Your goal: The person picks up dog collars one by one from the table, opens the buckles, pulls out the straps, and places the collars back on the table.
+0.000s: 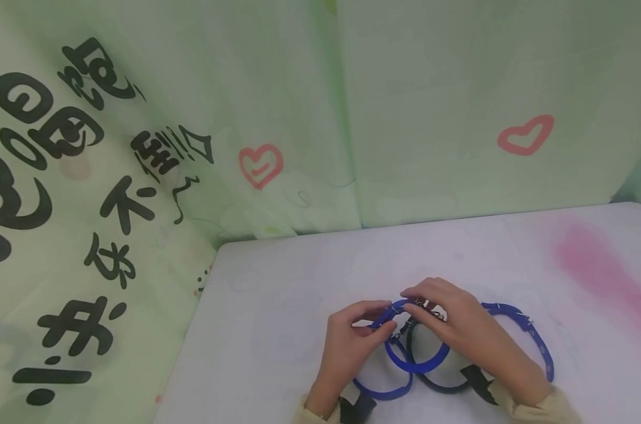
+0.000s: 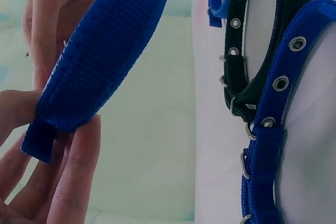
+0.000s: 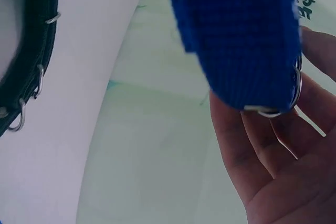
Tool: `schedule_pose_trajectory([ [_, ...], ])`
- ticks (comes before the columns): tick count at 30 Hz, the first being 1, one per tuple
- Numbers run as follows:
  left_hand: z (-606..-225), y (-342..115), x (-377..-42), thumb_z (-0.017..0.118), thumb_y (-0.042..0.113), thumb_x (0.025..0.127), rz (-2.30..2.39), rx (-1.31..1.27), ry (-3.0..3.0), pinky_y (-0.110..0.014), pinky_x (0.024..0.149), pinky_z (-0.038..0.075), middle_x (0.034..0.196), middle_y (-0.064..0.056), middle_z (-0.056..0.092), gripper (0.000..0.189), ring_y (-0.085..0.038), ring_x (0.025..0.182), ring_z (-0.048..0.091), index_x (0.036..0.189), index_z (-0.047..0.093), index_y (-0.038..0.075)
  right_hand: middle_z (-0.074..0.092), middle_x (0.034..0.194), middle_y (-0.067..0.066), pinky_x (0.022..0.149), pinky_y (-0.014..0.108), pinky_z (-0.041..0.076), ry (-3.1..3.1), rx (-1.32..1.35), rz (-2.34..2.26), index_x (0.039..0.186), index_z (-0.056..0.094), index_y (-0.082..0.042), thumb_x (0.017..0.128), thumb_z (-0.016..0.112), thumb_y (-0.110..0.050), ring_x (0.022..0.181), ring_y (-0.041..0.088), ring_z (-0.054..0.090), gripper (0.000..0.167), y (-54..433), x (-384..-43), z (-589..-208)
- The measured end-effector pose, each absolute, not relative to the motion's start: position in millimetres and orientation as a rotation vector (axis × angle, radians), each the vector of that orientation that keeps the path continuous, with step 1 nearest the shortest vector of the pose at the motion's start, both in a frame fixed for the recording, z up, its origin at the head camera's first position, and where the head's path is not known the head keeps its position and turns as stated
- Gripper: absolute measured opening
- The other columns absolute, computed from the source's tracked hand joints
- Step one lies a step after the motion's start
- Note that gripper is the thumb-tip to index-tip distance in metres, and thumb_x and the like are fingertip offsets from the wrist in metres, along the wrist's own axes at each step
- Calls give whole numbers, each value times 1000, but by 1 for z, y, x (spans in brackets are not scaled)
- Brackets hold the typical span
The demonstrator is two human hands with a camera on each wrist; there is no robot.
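A blue webbing pet collar [image 1: 425, 366], fastened in a loop, is held up between both hands above the table. My left hand [image 1: 348, 334] pinches its left side between thumb and fingers, close to the strap's free end in the left wrist view, where the blue collar [image 2: 107, 51] looks broad and near. My right hand [image 1: 452, 309] grips the top right part; metal hardware shows by its fingers, under the blue strap [image 3: 239, 40] in the right wrist view. The right fingertips are partly hidden behind the strap there.
On the white table [image 1: 267, 306] below lie a dark green collar [image 1: 447, 389] and a blue collar [image 1: 384, 394] with metal eyelets. Another blue collar [image 1: 544, 347] lies to the right, beyond the right forearm. A pale green curtain [image 1: 431, 88] hangs behind the table.
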State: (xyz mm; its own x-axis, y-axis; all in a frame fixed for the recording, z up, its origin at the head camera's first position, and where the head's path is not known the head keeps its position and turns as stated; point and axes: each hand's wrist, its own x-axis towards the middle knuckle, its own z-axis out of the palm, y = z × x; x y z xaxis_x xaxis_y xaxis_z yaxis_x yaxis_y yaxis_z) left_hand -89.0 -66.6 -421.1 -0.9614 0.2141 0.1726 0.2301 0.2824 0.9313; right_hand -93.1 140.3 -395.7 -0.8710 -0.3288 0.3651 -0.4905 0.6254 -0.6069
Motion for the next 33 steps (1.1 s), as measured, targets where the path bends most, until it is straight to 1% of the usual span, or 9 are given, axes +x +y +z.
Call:
schedule_pose_trajectory([
  [4, -422, -67, -89, 78, 23, 86, -1848, -450, -2487, -20, 70, 59, 106, 0, 75, 30, -6, 92, 70, 114, 73, 13, 64, 95, -17, 70, 22, 57, -2577, 724, 1118, 106, 71, -21, 91, 73, -14, 84, -1, 58, 16, 138, -94, -395],
  [9, -422, -68, -88, 77, 26, 88, -1843, -482, -2491, -20, 69, 59, 107, 0, 74, 31, -6, 92, 69, 116, 73, 14, 64, 94, -18, 68, 20, 55, -2554, 749, 1198, 105, 71, -23, 91, 72, -13, 83, -2, 58, 16, 138, -95, -396],
  [16, -423, -68, -89, 74, 28, 90, -1858, -560, -2473, -22, 69, 60, 107, -1, 74, 30, -7, 93, 70, 116, 72, 14, 64, 94, -19, 72, 22, 58, -2579, 735, 1246, 103, 71, -25, 93, 70, -13, 86, -1, 63, 15, 140, -96, -396],
  [19, -423, -67, -89, 74, 27, 90, -1860, -568, -2466, -22, 69, 60, 106, -1, 74, 28, -7, 92, 70, 115, 73, 15, 65, 95, -17, 72, 22, 59, -2604, 715, 1277, 103, 71, -23, 94, 69, -15, 87, 0, 64, 12, 140, -95, -394],
  [23, -422, -66, -88, 75, 27, 90, -1870, -566, -2465, -22, 69, 60, 105, -1, 74, 28, -7, 91, 70, 114, 73, 14, 67, 96, -13, 69, 20, 59, -2607, 694, 1321, 102, 71, -20, 94, 69, -16, 86, 2, 65, 9, 140, -95, -393],
  [26, -422, -65, -88, 75, 26, 89, -1881, -556, -2469, -22, 69, 59, 105, -1, 74, 28, -7, 91, 70, 115, 72, 15, 67, 94, -12, 67, 20, 58, -2602, 653, 1335, 101, 70, -20, 94, 69, -16, 85, 3, 65, 8, 139, -95, -393],
  [33, -423, -63, -88, 77, 22, 88, -1939, -531, -2435, -23, 69, 60, 104, -3, 74, 28, -9, 90, 71, 114, 73, 14, 67, 94, -7, 69, 28, 62, -2583, 556, 1409, 100, 70, -16, 95, 68, -13, 82, 10, 68, 6, 136, -93, -392],
])
